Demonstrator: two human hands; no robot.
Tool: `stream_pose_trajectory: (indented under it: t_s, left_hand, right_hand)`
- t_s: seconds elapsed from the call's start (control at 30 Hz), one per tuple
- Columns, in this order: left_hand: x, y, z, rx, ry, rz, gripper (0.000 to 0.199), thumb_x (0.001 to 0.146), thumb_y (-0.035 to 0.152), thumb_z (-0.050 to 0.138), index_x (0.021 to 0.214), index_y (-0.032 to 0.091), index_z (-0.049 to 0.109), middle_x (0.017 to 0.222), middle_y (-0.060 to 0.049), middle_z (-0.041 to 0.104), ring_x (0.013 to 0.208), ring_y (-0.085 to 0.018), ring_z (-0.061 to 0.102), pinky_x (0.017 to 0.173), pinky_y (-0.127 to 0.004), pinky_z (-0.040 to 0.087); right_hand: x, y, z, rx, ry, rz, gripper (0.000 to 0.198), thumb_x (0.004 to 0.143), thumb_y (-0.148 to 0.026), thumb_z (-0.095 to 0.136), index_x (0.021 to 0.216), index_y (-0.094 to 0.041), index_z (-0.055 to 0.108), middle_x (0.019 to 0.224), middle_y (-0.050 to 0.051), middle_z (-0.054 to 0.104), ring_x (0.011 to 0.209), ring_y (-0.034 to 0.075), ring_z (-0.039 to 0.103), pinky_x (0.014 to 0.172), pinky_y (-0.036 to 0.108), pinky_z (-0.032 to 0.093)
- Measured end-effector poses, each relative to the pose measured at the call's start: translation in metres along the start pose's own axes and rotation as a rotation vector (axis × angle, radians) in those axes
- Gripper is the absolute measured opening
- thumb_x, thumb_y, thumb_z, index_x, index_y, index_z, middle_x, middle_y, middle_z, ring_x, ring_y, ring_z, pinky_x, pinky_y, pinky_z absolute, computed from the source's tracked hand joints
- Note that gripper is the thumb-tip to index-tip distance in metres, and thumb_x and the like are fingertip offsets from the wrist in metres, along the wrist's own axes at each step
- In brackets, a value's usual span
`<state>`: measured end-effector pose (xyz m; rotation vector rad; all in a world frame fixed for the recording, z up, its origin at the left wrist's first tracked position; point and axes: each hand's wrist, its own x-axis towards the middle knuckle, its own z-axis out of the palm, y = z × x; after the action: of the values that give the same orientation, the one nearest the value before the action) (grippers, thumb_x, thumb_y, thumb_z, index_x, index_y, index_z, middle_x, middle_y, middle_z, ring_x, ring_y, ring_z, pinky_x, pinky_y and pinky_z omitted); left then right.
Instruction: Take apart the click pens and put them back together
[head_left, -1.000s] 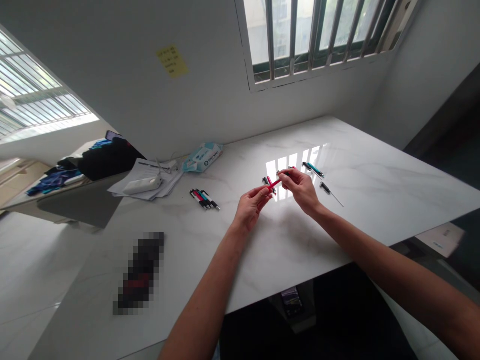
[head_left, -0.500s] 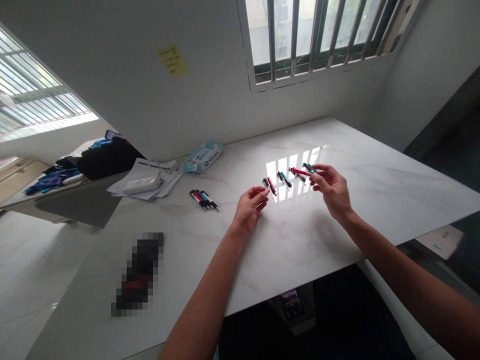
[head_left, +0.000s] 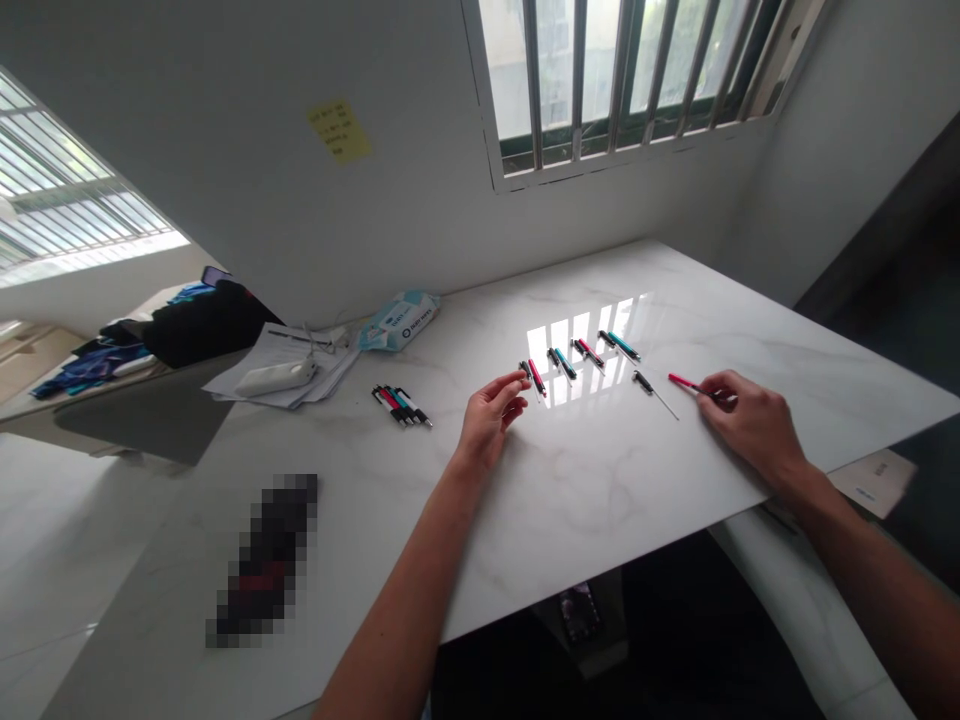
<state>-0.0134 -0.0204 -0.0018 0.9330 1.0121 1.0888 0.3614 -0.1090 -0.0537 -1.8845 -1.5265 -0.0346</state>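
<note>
My right hand [head_left: 750,415] is low over the right part of the table, its fingers closed on a pink pen barrel [head_left: 684,384] with a dark end. Just left of it lie a black pen top [head_left: 643,382] and a thin refill [head_left: 667,405]. My left hand [head_left: 489,412] has thumb and fingers pinched together beside a pink pen barrel [head_left: 537,377]; I cannot make out what, if anything, is between them. Farther right in the row are a teal barrel [head_left: 565,363], another pink barrel [head_left: 592,354] and a teal barrel [head_left: 624,346], with black tops and refills alongside.
Several whole pens [head_left: 401,406] lie together left of my left hand. Behind them are a wipes packet [head_left: 400,320], papers [head_left: 225,378] and a white device [head_left: 277,375]. A blurred dark object [head_left: 266,560] lies at the left. The table's front edge [head_left: 592,580] runs below my arms.
My right hand has moved right and nearer with the pink barrel. A black top and refill now lie apart on the table. My left hand stays in about the same place.
</note>
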Motion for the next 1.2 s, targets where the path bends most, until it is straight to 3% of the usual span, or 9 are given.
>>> stream_pose_trajectory:
  t_s: [0.13,0.47,0.7,0.93,1.03,1.2]
  left_hand:
    - [0.001,0.000,-0.001,0.003,0.012,0.016,0.039,0.072,0.039,0.090,0.106,0.021,0.081,0.111,-0.008,0.079,0.074,-0.009,0.064,0.074,-0.025,0.049]
    - [-0.001,0.001,0.001,0.019,0.005,-0.006,0.040,0.076,0.042,0.088,0.110,0.023,0.081,0.121,-0.009,0.078,0.077,-0.010,0.066,0.074,-0.025,0.048]
    - [0.001,-0.003,-0.002,0.020,-0.052,0.002,0.045,0.068,0.041,0.095,0.106,0.021,0.083,0.098,-0.004,0.073,0.075,-0.008,0.058,0.079,-0.025,0.049]
    - [-0.006,-0.001,0.005,0.063,-0.123,-0.028,0.038,0.065,0.040,0.098,0.093,0.022,0.079,0.094,-0.003,0.072,0.077,-0.010,0.059,0.078,-0.026,0.048]
    - [-0.009,0.003,0.008,0.065,-0.132,-0.038,0.036,0.064,0.039,0.098,0.085,0.021,0.076,0.092,-0.002,0.071,0.076,-0.010,0.058,0.078,-0.026,0.048]
    - [-0.011,0.005,0.010,0.097,-0.168,-0.040,0.028,0.068,0.035,0.096,0.080,0.020,0.075,0.088,-0.003,0.071,0.076,-0.011,0.058,0.078,-0.028,0.047]
  right_hand:
    - [0.000,0.001,0.005,-0.038,-0.073,-0.098,0.015,0.091,-0.035,0.062,0.092,-0.023,0.071,0.094,0.007,0.076,0.077,0.025,0.069,0.075,0.040,0.051]
    - [0.009,-0.019,0.005,0.041,-0.169,-0.151,0.027,0.096,-0.041,0.057,0.101,-0.022,0.076,0.097,0.010,0.078,0.076,0.026,0.071,0.074,0.042,0.055]
    - [0.014,-0.029,0.009,0.121,-0.216,-0.138,0.026,0.096,-0.040,0.059,0.102,-0.023,0.078,0.099,0.008,0.078,0.076,0.024,0.072,0.072,0.039,0.056]
    - [0.014,-0.032,0.009,0.146,-0.221,-0.135,0.030,0.096,-0.046,0.061,0.104,-0.024,0.079,0.099,0.009,0.080,0.072,0.024,0.071,0.068,0.040,0.055]
    - [0.016,-0.034,0.010,0.132,-0.180,-0.140,0.027,0.095,-0.045,0.063,0.103,-0.025,0.079,0.102,0.009,0.080,0.082,0.027,0.073,0.074,0.043,0.057]
    - [0.013,-0.064,0.012,0.270,-0.144,-0.177,0.024,0.096,-0.041,0.064,0.104,-0.025,0.079,0.106,0.008,0.081,0.090,0.028,0.074,0.080,0.047,0.060]
